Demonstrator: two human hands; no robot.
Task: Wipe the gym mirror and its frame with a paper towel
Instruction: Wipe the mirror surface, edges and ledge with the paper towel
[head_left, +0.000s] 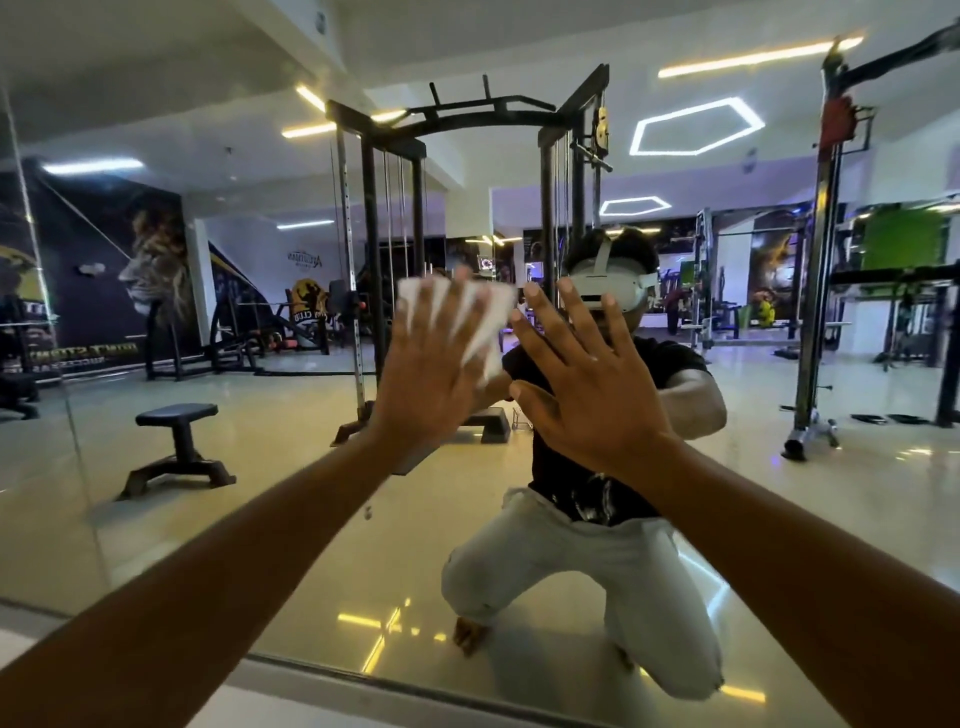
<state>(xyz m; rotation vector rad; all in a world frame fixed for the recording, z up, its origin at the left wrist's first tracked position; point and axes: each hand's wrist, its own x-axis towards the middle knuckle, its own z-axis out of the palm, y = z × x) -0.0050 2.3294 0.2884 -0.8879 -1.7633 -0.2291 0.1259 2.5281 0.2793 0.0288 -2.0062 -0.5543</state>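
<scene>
A large gym mirror (270, 509) fills the view, and I see myself crouching in it. My left hand (431, 374) lies flat with straight, spread fingers and presses a white paper towel (491, 322) against the glass at about head height. My right hand (582, 384) sits just to the right of it, fingers also straight and spread, flat toward the glass and holding nothing. The mirror's lower frame (322, 670) runs as a pale strip along the bottom, well below both hands.
A vertical seam (47, 332) between mirror panels runs down the left side. Everything else is reflection: a cable machine (379, 270), a small black bench (179, 452), racks at the right and a glossy floor. A pale ledge (78, 639) lies under the frame.
</scene>
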